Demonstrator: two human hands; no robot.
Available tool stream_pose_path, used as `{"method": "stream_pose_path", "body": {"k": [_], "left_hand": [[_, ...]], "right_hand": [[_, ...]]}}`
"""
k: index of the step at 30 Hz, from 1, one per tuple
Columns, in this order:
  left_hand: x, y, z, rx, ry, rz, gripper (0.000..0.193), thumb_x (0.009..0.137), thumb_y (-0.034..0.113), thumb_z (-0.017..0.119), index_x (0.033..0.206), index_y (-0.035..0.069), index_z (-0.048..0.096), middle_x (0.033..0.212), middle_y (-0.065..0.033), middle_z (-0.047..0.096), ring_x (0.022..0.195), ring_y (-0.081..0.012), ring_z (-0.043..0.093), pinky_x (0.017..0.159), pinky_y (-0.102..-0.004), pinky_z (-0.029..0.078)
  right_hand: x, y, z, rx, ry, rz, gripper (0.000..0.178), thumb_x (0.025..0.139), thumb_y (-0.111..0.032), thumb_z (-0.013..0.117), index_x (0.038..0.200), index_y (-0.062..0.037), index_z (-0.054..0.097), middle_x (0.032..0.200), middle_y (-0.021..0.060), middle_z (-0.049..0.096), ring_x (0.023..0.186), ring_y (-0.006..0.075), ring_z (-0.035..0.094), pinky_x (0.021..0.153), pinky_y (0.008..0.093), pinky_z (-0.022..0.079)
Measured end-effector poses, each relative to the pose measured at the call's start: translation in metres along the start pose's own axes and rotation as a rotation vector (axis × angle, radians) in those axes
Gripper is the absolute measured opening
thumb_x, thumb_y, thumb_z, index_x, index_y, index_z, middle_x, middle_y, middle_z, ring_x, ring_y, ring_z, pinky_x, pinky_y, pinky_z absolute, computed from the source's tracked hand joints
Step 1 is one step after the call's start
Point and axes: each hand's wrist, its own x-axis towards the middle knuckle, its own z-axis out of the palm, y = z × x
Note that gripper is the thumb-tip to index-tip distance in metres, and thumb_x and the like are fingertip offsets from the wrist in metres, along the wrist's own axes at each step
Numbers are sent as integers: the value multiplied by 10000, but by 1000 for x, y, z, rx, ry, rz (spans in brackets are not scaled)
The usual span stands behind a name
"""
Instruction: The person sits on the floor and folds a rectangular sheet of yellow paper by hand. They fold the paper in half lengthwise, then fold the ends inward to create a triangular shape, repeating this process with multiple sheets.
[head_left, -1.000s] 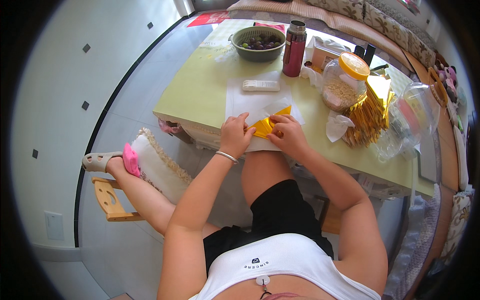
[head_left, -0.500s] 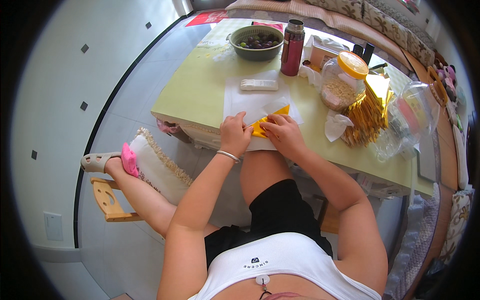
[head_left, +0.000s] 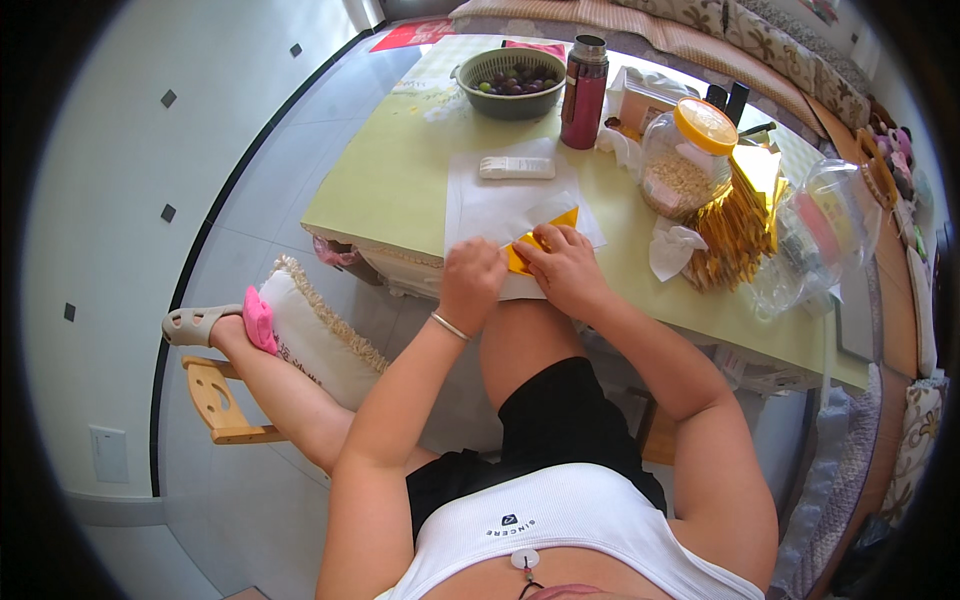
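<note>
A folded piece of shiny gold paper point(head_left: 518, 262) lies on white sheets at the table's near edge, with a pale corner beyond it. My right hand point(head_left: 565, 270) has its fingers bent over the gold paper, gripping it against the sheet. At the paper's left end is my left hand point(head_left: 474, 280), blurred, with fingers curled; whether it pinches anything does not show. Just beyond both hands, a white oblong object point(head_left: 517, 168) lies on the white sheet point(head_left: 470, 205). A large fanned stack of gold paper point(head_left: 738, 225) stands to the right.
Behind the sheets are a grey-green colander of grapes point(head_left: 475, 97) and a maroon flask point(head_left: 583, 105). Right of them stand a yellow-lidded jar point(head_left: 680, 165), crumpled tissue point(head_left: 673, 250) and clear plastic packaging point(head_left: 835, 215). A cushion point(head_left: 310, 345) rests beside my leg, below the table's left edge.
My left hand has shifted slightly and its fingers have drawn back from the gold paper's left end. My right hand stays on the paper, almost unmoved.
</note>
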Motion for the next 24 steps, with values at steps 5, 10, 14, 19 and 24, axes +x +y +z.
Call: {"method": "stream_pose_path", "body": {"k": [5,10,14,19,24], "left_hand": [[-21,8,-5,-27,-66,56,327,843,103,609,1156,80,699,1074,-113,640,983,-286,637,829,-392,491],[-15,25,-19,12,-165,49,418,858,106,573,1263,130,674,1126,-138,630,1047,-289,622,874,-411,472],[-13,23,-25,-17,-178,58,428,848,119,586,1268,129,664,1061,-110,634,1034,-283,605,877,-431,452],[8,18,-12,-147,-368,-228,216,806,157,675,1012,102,707,965,-56,627,961,-277,587,823,-448,443],[33,15,1,-112,-280,-352,167,760,186,755,881,85,697,928,-75,639,996,-302,588,868,-458,435]], "right_hand": [[0,-1,0,-11,-8,7,364,897,-171,622,1259,-189,660,1294,128,562,1223,342,497,1060,482,353],[0,0,1,-14,6,-3,381,877,-170,653,1257,-187,658,1292,130,564,1217,341,502,1054,485,356],[-2,2,1,-21,-5,-17,423,868,-172,673,1289,-193,642,1291,118,568,1223,335,495,1054,485,355],[4,10,-2,45,3,-11,574,859,-87,659,1407,-220,553,1275,91,592,1132,317,581,976,426,460],[27,29,-21,66,12,-10,733,814,14,626,1492,-205,456,1333,107,601,996,322,669,839,360,555]]}}
